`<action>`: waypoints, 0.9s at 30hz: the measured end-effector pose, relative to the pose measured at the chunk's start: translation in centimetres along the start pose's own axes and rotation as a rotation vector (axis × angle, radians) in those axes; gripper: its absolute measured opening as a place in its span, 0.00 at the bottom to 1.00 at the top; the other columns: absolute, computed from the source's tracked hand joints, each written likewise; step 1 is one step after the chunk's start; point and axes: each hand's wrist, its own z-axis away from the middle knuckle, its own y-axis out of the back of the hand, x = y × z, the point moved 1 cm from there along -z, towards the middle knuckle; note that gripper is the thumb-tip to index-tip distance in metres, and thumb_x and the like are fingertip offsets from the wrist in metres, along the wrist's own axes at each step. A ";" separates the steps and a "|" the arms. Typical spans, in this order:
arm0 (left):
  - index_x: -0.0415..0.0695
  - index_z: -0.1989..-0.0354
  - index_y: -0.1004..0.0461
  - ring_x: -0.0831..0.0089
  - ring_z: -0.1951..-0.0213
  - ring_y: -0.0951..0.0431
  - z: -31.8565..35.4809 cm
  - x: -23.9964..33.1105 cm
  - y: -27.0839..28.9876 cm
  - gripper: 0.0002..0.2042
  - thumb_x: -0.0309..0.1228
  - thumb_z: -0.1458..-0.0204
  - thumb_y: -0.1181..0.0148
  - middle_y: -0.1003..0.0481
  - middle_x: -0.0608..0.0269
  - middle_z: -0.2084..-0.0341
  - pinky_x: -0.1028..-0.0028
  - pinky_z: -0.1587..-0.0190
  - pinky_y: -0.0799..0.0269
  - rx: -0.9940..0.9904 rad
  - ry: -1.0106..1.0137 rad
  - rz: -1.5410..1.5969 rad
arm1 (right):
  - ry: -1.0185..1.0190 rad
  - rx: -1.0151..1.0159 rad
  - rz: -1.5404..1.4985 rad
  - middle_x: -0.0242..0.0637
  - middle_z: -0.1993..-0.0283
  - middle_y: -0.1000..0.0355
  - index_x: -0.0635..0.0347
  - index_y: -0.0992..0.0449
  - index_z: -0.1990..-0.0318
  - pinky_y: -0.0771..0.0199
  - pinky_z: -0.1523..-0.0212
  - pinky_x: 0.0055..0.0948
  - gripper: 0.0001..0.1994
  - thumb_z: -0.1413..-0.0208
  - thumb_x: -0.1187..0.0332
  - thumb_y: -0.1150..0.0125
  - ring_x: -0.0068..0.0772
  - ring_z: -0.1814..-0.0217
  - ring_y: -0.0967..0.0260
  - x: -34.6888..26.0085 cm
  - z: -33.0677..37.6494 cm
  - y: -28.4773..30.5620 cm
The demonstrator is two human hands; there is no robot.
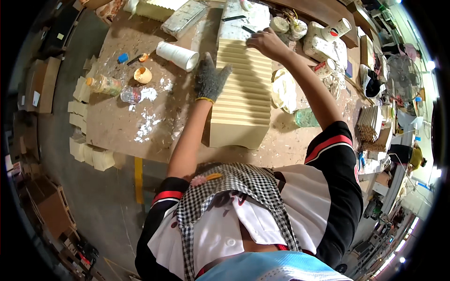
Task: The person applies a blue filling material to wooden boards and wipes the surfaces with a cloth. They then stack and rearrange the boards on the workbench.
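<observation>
Ridged block (240, 133) lies lengthwise on the table (108, 124). Left hand (211, 82), gloved, thumb spread, no grip seen, apparently steadies its left edge. Right hand (269, 43), arm outstretched, fingers bent, is at the far end near a dark stick (248, 29); hold cannot be told. Next move calls for a still block.

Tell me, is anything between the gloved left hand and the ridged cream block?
Nothing visible: the gloved left hand overlaps the left edge of the ridged cream block; the white cup lies on the hand's other side.
</observation>
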 end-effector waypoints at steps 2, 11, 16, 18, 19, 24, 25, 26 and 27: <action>0.29 0.27 0.58 0.48 0.27 0.51 1.1 -1.0 -0.1 0.52 0.55 0.47 0.37 0.52 0.32 0.29 0.61 0.27 0.54 -0.037 -0.034 0.148 | -0.008 -0.075 -0.033 0.27 0.57 0.21 0.45 0.17 0.58 0.38 0.45 0.36 0.09 0.36 0.64 0.45 0.30 0.55 0.25 -2.3 -2.7 0.3; 0.29 0.28 0.60 0.48 0.29 0.46 2.6 0.1 -0.1 0.56 0.53 0.52 0.30 0.47 0.32 0.31 0.62 0.29 0.49 -0.222 0.151 0.245 | 0.146 -0.119 0.214 0.25 0.59 0.24 0.42 0.17 0.59 0.38 0.40 0.34 0.10 0.37 0.62 0.47 0.28 0.49 0.29 -3.2 -8.8 -3.4; 0.28 0.28 0.59 0.49 0.31 0.42 2.9 0.5 0.2 0.56 0.52 0.52 0.30 0.44 0.32 0.32 0.62 0.31 0.44 -0.177 0.133 0.227 | 0.124 -0.176 0.176 0.23 0.62 0.25 0.41 0.18 0.59 0.39 0.39 0.35 0.09 0.36 0.63 0.46 0.26 0.52 0.29 -1.7 -5.3 -1.6; 0.28 0.28 0.60 0.50 0.31 0.40 2.8 0.5 0.0 0.56 0.51 0.52 0.29 0.44 0.32 0.33 0.63 0.32 0.43 -0.180 0.149 0.253 | 0.148 -0.037 0.150 0.24 0.68 0.26 0.40 0.17 0.64 0.37 0.43 0.32 0.08 0.37 0.61 0.45 0.25 0.58 0.27 0.2 -2.6 -2.0; 0.28 0.28 0.61 0.51 0.32 0.39 2.9 0.6 0.2 0.57 0.51 0.53 0.29 0.42 0.31 0.33 0.63 0.32 0.42 -0.201 0.169 0.283 | 0.146 -0.057 0.152 0.24 0.68 0.26 0.39 0.17 0.62 0.38 0.41 0.33 0.08 0.37 0.61 0.45 0.24 0.57 0.27 0.5 -1.3 -1.2; 0.29 0.27 0.62 0.53 0.33 0.37 2.8 0.5 0.3 0.58 0.51 0.54 0.28 0.40 0.33 0.34 0.64 0.33 0.40 -0.191 0.129 0.341 | 0.118 0.007 0.198 0.22 0.61 0.23 0.39 0.17 0.60 0.40 0.36 0.35 0.07 0.39 0.65 0.42 0.25 0.53 0.27 4.3 5.4 -0.3; 0.29 0.27 0.62 0.53 0.34 0.37 2.8 0.4 0.1 0.59 0.52 0.54 0.28 0.40 0.33 0.34 0.64 0.33 0.40 -0.188 0.129 0.301 | 0.015 -0.108 0.142 0.22 0.61 0.22 0.39 0.17 0.60 0.40 0.35 0.36 0.07 0.39 0.65 0.41 0.25 0.52 0.28 5.3 7.0 -0.3; 0.29 0.27 0.62 0.54 0.34 0.37 2.7 0.4 -0.1 0.59 0.52 0.54 0.28 0.40 0.34 0.34 0.64 0.34 0.39 -0.184 0.127 0.262 | -0.090 -0.223 0.085 0.23 0.60 0.22 0.39 0.17 0.60 0.40 0.35 0.36 0.07 0.39 0.65 0.41 0.25 0.51 0.28 6.2 8.2 -0.6; 0.29 0.27 0.62 0.54 0.34 0.37 2.7 0.0 -0.5 0.59 0.52 0.54 0.28 0.40 0.34 0.34 0.64 0.34 0.39 -0.182 0.128 0.263 | -0.087 -0.223 0.086 0.23 0.60 0.22 0.39 0.17 0.60 0.40 0.35 0.36 0.07 0.39 0.65 0.41 0.25 0.51 0.28 6.1 8.5 -0.4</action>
